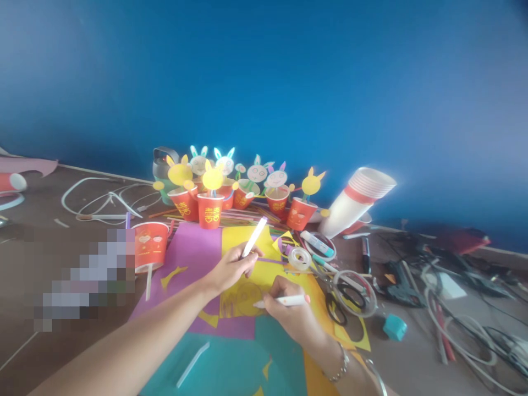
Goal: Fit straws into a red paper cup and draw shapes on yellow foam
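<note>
My left hand is closed around a white marker with a purple end, which points up and to the right. A second white marker, with an orange-red end, sits in the closed fingers of my right hand. Its tip is at a yellow paper piece that bears a drawn face-like outline; I cannot tell whether the tip touches it. Under my hands lie sheets of purple paper, yellow paper and teal paper.
Red paper cups with paper rabbit heads stand behind the sheets. A stack of white cups leans at the right. Scissors, clear tape, a teal block and tangled cables lie rightward. One red cup stands left.
</note>
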A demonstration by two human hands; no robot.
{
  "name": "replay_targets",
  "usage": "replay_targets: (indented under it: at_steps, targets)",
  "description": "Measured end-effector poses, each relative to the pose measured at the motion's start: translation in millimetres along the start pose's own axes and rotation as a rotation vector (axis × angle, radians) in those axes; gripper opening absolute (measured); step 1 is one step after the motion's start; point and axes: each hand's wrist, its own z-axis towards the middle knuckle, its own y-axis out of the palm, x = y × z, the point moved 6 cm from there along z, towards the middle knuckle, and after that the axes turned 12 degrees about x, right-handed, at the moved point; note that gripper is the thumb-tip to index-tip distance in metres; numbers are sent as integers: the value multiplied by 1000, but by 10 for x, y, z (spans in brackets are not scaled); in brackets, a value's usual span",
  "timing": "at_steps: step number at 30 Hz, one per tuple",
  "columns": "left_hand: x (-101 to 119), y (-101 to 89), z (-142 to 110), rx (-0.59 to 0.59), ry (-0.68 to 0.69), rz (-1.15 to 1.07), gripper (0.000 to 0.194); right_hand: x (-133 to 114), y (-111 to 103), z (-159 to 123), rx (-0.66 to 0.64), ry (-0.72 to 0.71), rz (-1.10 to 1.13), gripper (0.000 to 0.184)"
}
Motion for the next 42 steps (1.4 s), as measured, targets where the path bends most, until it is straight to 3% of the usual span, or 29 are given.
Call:
replay_targets:
  at_steps: [42]
  targets:
    - [17, 0, -18, 2, -13, -8, 31, 9, -13, 23, 83, 23, -57, 24]
